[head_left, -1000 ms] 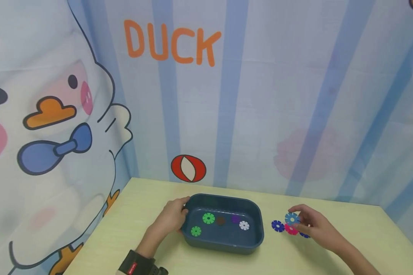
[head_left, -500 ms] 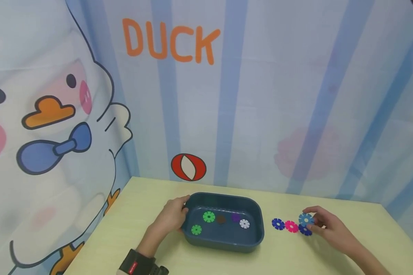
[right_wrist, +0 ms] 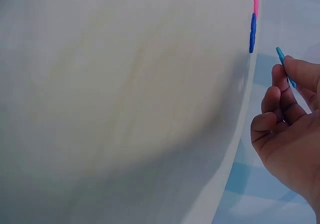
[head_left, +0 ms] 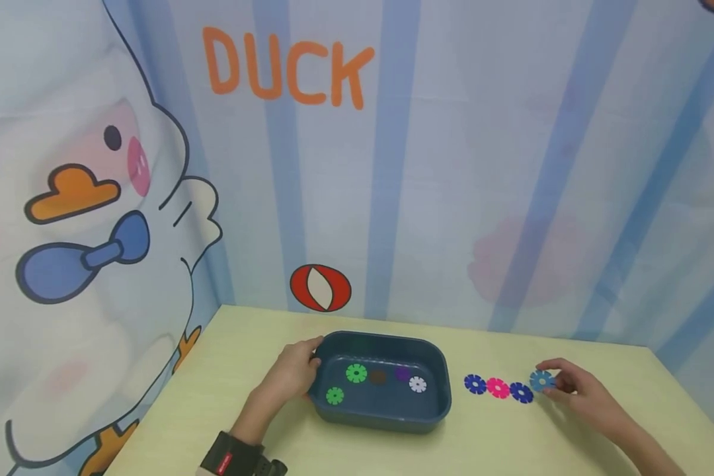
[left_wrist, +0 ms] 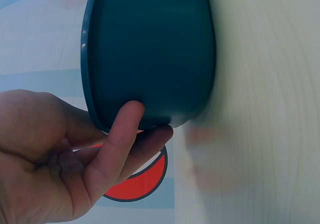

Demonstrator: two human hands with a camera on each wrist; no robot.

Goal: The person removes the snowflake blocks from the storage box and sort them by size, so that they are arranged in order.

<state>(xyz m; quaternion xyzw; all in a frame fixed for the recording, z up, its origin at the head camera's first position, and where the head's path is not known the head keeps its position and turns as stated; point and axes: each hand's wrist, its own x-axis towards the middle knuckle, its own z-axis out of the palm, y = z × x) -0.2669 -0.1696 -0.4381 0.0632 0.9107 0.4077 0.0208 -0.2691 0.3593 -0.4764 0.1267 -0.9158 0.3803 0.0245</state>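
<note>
Striped backdrop [head_left: 452,165]: orange lettering [head_left: 291,73], cartoon duck [head_left: 104,291], red-white ball [head_left: 320,288].

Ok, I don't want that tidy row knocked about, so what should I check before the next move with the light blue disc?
1. Grip on the light blue disc: ok, pinched by the right hand.
2. Disc lifted clear of the table: ok, the right wrist view shows it raised.
3. Row in line: ok, pink disc between two dark blue discs, all flat.
4. Light blue disc set down in the row: not ok, it is in the fingers beyond the right end.
5. Tray steadied: ok, left hand holds one end.
6. Row discs linked or merely touching: cannot tell.
</note>
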